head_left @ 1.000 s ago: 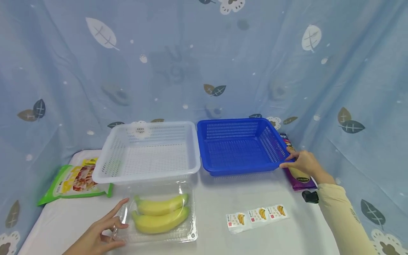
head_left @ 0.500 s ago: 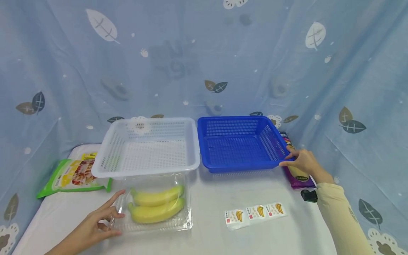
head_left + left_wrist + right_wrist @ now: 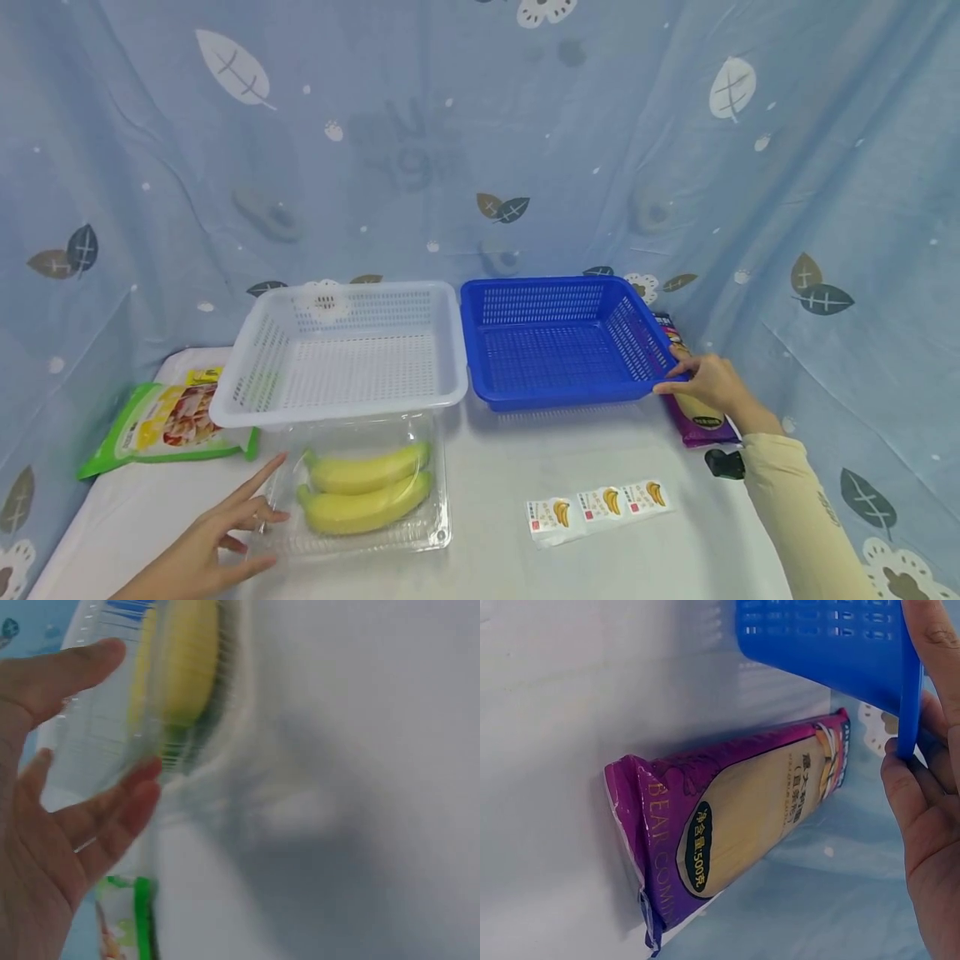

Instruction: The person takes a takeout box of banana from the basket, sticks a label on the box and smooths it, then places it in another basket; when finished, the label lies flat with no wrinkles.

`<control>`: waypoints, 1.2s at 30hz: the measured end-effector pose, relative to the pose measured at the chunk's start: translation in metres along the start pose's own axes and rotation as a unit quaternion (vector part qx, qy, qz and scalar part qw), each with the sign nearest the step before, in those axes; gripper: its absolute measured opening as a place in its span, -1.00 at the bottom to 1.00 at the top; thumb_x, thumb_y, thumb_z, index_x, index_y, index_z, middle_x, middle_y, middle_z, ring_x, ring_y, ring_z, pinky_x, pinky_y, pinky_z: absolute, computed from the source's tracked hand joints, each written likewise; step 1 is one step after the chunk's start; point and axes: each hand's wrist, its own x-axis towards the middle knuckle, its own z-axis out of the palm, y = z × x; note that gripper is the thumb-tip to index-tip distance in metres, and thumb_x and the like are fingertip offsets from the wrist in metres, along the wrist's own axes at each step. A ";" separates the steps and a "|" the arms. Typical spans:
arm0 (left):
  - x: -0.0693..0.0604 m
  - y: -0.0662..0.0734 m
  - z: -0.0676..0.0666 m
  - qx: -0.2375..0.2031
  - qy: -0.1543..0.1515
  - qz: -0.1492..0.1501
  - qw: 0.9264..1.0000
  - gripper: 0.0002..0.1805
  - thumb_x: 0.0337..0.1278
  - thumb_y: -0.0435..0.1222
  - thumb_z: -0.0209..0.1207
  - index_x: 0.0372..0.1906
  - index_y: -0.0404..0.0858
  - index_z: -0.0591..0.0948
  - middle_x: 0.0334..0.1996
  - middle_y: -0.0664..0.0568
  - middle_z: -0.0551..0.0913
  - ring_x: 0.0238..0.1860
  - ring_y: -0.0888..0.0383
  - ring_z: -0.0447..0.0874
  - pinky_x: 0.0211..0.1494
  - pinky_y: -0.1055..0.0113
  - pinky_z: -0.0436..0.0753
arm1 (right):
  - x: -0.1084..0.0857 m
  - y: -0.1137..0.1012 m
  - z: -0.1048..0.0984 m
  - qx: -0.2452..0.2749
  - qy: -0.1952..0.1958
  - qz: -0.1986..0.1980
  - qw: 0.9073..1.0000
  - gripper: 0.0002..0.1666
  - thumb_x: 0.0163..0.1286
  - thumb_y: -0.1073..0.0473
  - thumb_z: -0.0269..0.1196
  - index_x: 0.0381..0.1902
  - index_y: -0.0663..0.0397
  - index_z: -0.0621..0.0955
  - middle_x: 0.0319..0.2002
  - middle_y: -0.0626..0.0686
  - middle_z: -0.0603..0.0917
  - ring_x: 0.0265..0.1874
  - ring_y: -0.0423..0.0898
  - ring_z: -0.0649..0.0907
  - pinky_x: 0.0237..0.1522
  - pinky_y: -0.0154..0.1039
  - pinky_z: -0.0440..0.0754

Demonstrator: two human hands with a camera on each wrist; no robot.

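Two bananas [image 3: 367, 500] lie side by side in a clear plastic container [image 3: 431, 546] on the white table. At the container's left side, my left hand [image 3: 202, 537] has its fingers spread and grips nothing. The left wrist view is blurred, so I cannot tell whether a fingertip touches the plastic. My right hand [image 3: 716, 387] pinches the front right corner of a blue basket [image 3: 558, 392] by its rim. In the right wrist view, thumb and fingers hold the blue rim [image 3: 910, 697] from both sides.
A white basket [image 3: 341, 414] stands left of the blue one, behind the container. A green-edged food bag [image 3: 168, 425] lies far left. A purple noodle-like packet [image 3: 735, 817] lies right of the blue basket. A strip of banana labels [image 3: 600, 510] lies at front right.
The clear container has slid a little left and away from me, with my left hand moving along. My left fingers now spread wider. My right hand keeps its hold on the blue rim.
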 end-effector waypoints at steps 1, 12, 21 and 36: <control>-0.001 0.001 -0.002 0.003 -0.010 -0.009 1.000 -0.74 0.07 -0.25 0.35 -0.14 0.00 0.56 0.48 0.48 -0.20 0.07 0.56 0.38 -0.47 0.38 0.62 | 0.000 0.000 0.000 0.000 0.003 -0.003 1.000 -0.32 -0.01 -0.22 0.47 -0.23 0.33 0.72 0.26 0.38 0.34 -0.73 -0.18 0.16 -0.66 -0.31 0.18; 0.009 0.029 0.001 0.118 0.110 -0.023 0.987 -0.49 -0.09 -0.21 0.43 0.06 0.10 0.59 0.44 0.34 0.09 0.28 0.70 -0.03 -0.06 0.50 0.58 | -0.006 0.000 -0.009 0.022 -0.019 -0.019 0.999 -0.33 0.05 -0.17 0.46 -0.16 0.35 0.70 0.27 0.40 0.32 -0.59 -0.03 0.41 -0.53 -0.24 0.36; 0.040 0.064 0.013 0.027 0.241 -0.107 0.964 -0.59 0.04 -0.37 0.35 0.05 -0.15 0.60 0.19 -0.12 0.52 0.08 0.51 0.43 -0.07 0.26 0.67 | -0.009 -0.006 -0.009 0.094 -0.037 -0.035 0.994 -0.20 0.20 -0.06 0.38 0.20 0.41 0.46 0.34 0.46 0.19 0.24 0.52 0.26 0.17 0.35 0.30; 0.087 0.117 0.068 -0.260 0.226 -0.041 0.938 -0.56 -0.09 -0.48 0.38 -0.01 -0.38 0.58 0.08 -0.18 0.58 0.02 0.23 0.60 0.02 0.30 0.64 | -0.044 -0.021 0.014 0.588 0.097 -0.080 0.799 -0.59 0.36 0.48 0.12 0.12 0.14 0.58 0.04 -0.20 0.66 -0.01 -0.37 0.61 -0.05 -0.52 0.55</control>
